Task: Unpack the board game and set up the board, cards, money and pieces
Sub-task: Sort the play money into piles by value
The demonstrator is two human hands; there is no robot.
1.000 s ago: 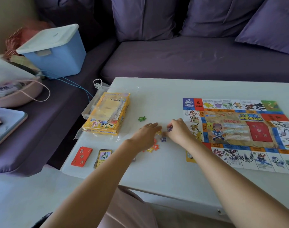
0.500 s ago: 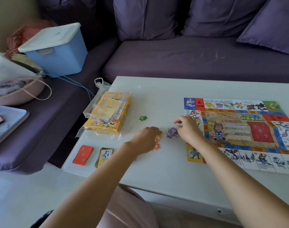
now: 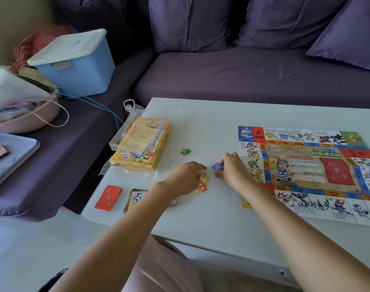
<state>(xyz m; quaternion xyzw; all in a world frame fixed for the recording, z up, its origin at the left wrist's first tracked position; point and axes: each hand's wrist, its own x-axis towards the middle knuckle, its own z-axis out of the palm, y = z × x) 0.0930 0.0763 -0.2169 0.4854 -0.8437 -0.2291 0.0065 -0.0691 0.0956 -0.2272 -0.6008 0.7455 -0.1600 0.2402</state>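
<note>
The game board (image 3: pixel 310 169) lies unfolded on the right of the white table (image 3: pixel 200 218). My right hand (image 3: pixel 232 169) pinches purple star-shaped pieces (image 3: pixel 217 166) just left of the board. My left hand (image 3: pixel 186 175) rests with curled fingers over orange and yellow star pieces (image 3: pixel 203 185). A green star piece (image 3: pixel 185 151) lies apart, farther back. The yellow game box (image 3: pixel 142 144) sits on clear wrap at the table's left. A red card stack (image 3: pixel 108 197) and a picture card stack (image 3: pixel 135 199) lie near the front left corner.
A purple sofa (image 3: pixel 243 74) wraps round the table's far and left sides. On its left seat stand a blue lidded bin (image 3: pixel 74 64), a pink bag (image 3: pixel 26 114) with a cord and a tray (image 3: pixel 13 157). A small clear bag (image 3: pixel 129 106) lies at the table's back left corner.
My right hand has moved a little right towards the board, bringing the purple pieces together. My left hand stays over the orange and yellow pieces.
</note>
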